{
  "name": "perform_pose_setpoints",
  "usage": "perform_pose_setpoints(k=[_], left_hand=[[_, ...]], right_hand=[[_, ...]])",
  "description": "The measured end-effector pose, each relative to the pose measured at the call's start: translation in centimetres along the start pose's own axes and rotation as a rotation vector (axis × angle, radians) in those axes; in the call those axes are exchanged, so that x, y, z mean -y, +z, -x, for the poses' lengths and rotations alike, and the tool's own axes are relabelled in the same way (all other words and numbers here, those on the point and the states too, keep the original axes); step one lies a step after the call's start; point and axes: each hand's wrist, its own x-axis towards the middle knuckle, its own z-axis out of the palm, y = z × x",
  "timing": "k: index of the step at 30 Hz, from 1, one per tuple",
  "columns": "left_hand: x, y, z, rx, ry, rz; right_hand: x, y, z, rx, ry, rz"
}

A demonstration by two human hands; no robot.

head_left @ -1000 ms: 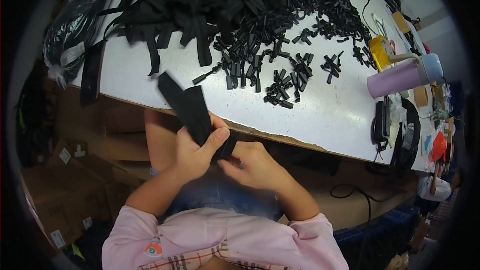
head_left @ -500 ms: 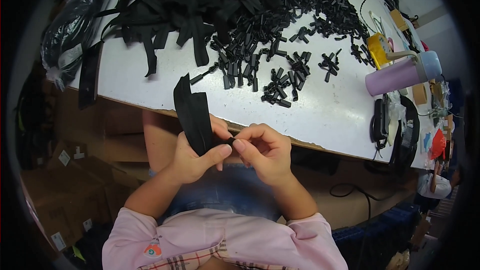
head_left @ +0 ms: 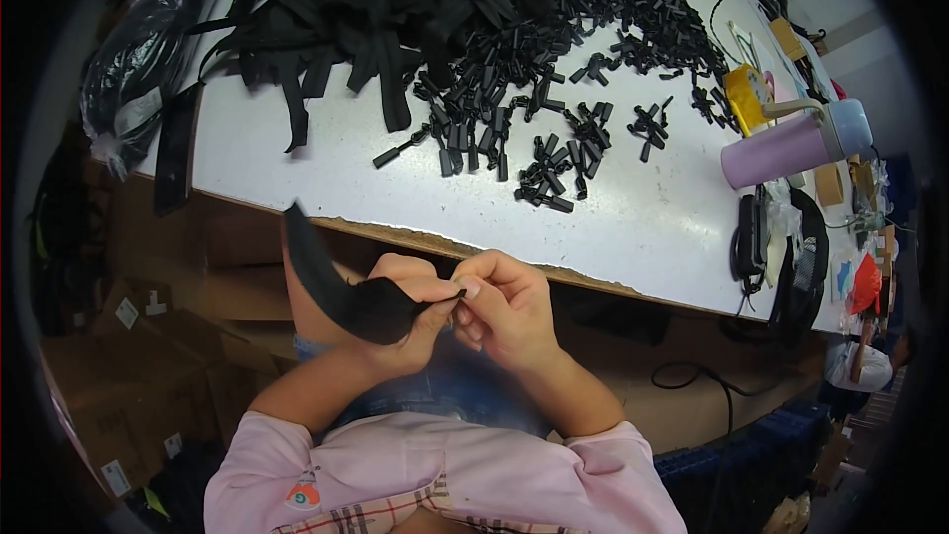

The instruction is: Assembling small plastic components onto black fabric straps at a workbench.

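While the strip's loose end is hanging out to the left, the left hand (head_left: 425, 328) is gripping the long, flat, black cloth strip (head_left: 331, 287) near its other end, just in front of the white, flat-topped table (head_left: 633, 227) and above the lap. The thumb is pressing on one side and the fingers on the other, likely so the soft cloth is not slipping. The right hand (head_left: 507, 311) is meeting it there, with thumb and finger pinching a tiny dark tip (head_left: 462, 293); I cannot tell if that is cloth or a small part. Both hands are working close together, perhaps because the tip is so little.

On the table, a big pile of small, black, stick-shaped pulls (head_left: 474, 124) is spreading out, and a few little bunches are sitting nearer the person, maybe for easy reach. A messy heap of black cloth strips (head_left: 395, 0) is lying to the left of the pile. A light purple, round bottle (head_left: 776, 156) is lying far to the right, seemingly out of the way.
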Motion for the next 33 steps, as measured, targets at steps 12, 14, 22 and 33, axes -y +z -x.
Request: perform_pose_setpoints(k=[12,14,22,33], left_hand=[[0.2,-0.8,-2.1,-0.155,-0.681,0.693],[0.4,-0.7,-1.9,-0.141,-0.694,0.631],[0.4,-0.2,-1.3,-0.130,-0.699,0.519],[0.2,-0.6,-1.1,-0.181,-0.719,0.474]], right_hand=[[3.9,-2.6,-3.8,-0.464,-0.752,2.048],[3.7,-2.5,-3.6,-0.465,-0.764,2.023],[3.4,-3.3,-4.2,-0.526,-0.868,1.860],[3.2,-3.8,-4.0,-0.571,-0.963,1.802]])
